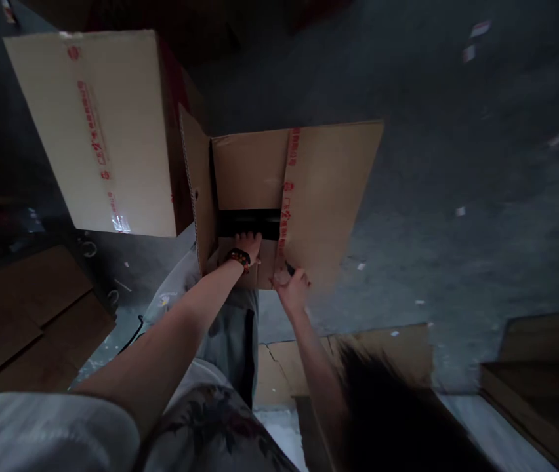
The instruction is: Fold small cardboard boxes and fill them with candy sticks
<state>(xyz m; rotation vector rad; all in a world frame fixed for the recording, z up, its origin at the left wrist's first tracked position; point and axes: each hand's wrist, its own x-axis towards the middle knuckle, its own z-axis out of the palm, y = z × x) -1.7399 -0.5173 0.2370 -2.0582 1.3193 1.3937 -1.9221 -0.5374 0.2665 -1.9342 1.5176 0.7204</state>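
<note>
- On the floor [432, 183], open box [250, 170] below the closed box's right edge; its left flap [199, 190] stands up, wide right flap [331, 190] spread outward.
- Tape [287, 196], red print, runs along the right flap's inner edge toward the near edge.
- Left hand [248, 246]: unclenched, fingers laid over the near flap [266, 265], tips at the dark opening.
- Right hand [295, 288]: grasping a small dark tool [290, 268], perhaps a cutter, beside the tape's near end. Tip unclear.
- Technique, judged: left palm flat and steady, clear of the tool's line; work along the tape edge, short light strokes, wrist low. Deep pressure could score the board or catch fingers.
- Farther out: closed box [122, 131] at left, taped across its top; flat cardboard [392, 344] near the feet side.
</note>
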